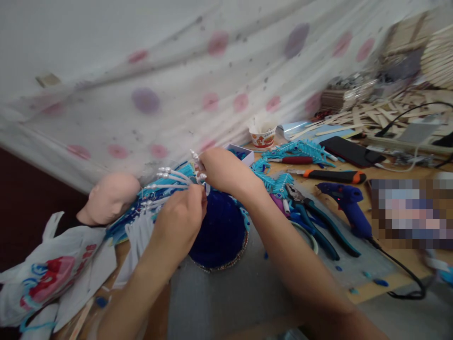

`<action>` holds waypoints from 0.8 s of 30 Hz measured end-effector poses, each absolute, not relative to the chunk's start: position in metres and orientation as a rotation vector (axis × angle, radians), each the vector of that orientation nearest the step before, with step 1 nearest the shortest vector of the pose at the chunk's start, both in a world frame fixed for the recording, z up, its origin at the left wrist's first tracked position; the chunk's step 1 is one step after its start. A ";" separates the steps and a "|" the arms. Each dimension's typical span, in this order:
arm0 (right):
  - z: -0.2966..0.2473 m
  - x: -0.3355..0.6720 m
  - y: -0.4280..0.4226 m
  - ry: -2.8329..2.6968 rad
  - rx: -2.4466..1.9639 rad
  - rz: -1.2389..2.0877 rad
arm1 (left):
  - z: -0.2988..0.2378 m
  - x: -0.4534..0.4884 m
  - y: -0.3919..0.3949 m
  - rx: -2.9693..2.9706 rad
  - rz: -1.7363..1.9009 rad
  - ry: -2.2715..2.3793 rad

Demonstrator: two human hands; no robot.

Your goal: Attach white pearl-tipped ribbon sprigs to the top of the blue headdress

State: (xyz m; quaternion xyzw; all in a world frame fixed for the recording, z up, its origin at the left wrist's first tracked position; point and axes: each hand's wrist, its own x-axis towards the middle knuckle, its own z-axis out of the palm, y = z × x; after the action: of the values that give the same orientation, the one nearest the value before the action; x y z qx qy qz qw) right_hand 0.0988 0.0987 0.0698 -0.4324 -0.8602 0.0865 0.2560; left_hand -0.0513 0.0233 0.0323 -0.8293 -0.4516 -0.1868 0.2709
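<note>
A dark blue velvet cap [221,233] with a beaded rim lies on a grey mat, under my hands. My left hand [182,215] is closed at the cap's upper left edge, its fingertips pinching white pearl-tipped stems [173,174] that fan out to the left. Just above it, my right hand [222,170] bends down with its fingers closed close to the pearls. What its fingertips hold is hidden. Behind the stems spreads blue and turquoise decoration [123,217].
On the left are a mannequin head [113,196] and a plastic bag [53,269]. To the right lie pliers [322,222], a blue glue gun [347,205], a utility knife [329,176], a phone [352,151] and turquoise beaded pieces [300,150]. A paper cup [262,136] stands behind.
</note>
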 end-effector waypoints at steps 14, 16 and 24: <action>0.070 0.101 0.100 -2.339 -1.206 0.253 | 0.039 -0.063 0.014 -2.583 -2.022 -1.549; 0.070 0.100 0.100 -2.342 -1.205 0.255 | 0.040 -0.062 0.010 -2.631 -2.247 -1.564; 0.070 0.099 0.100 -2.356 -1.191 0.245 | 0.043 -0.062 -0.006 -2.587 -2.661 -1.916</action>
State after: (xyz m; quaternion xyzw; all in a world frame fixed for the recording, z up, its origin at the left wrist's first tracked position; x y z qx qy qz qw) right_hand 0.0995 0.0997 0.0704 -0.4359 -0.8620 0.0898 0.2426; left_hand -0.0619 -0.0060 0.0426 -0.5382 -0.3987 -0.5536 -0.4949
